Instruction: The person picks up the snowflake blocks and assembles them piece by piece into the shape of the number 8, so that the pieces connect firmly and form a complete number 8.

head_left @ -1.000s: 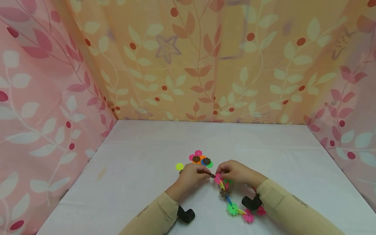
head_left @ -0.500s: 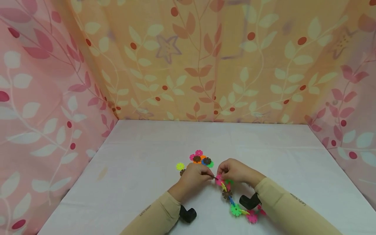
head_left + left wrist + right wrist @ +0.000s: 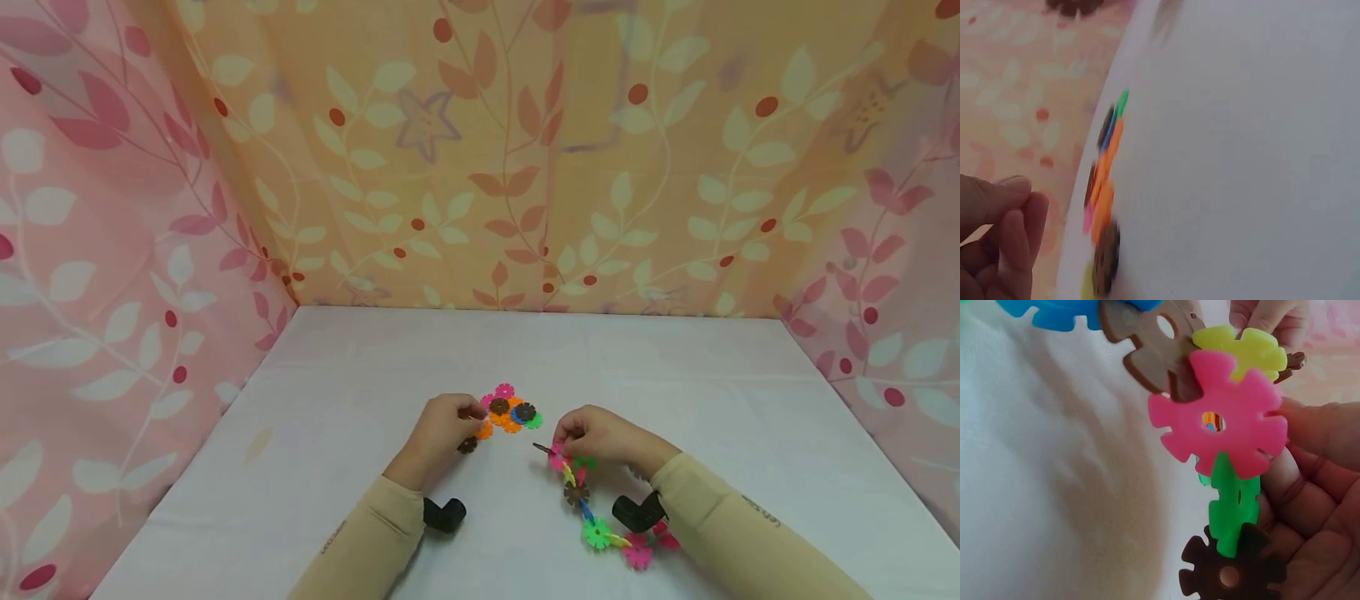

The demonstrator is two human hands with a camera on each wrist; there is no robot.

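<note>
My right hand [image 3: 597, 435] pinches a pink flower-shaped interlocking disc [image 3: 1241, 419] in a linked chain of such discs. A brown disc [image 3: 543, 448] sticks out edge-on at the chain's upper left end. Yellow, brown, blue and green discs [image 3: 597, 533] continue the chain down toward the right wrist, where part of it is hidden. My left hand [image 3: 442, 427] hovers by a small pile of loose discs [image 3: 512, 427], apart from the chain. In the left wrist view, its thumb and fingertips [image 3: 1016, 184] come close together with nothing visible between them.
The pile holds orange, pink, brown, blue and green discs, with a brown disc [image 3: 468, 445] at its near left edge. A white cloth covers the table [image 3: 360, 358]. Patterned curtains [image 3: 525, 167] enclose the back and sides. Black wrist mounts [image 3: 446, 515] sit under both forearms.
My left hand has let go of the brown disc, which stays on the chain's end, and has moved left to the pile. My right hand keeps its hold almost in place.
</note>
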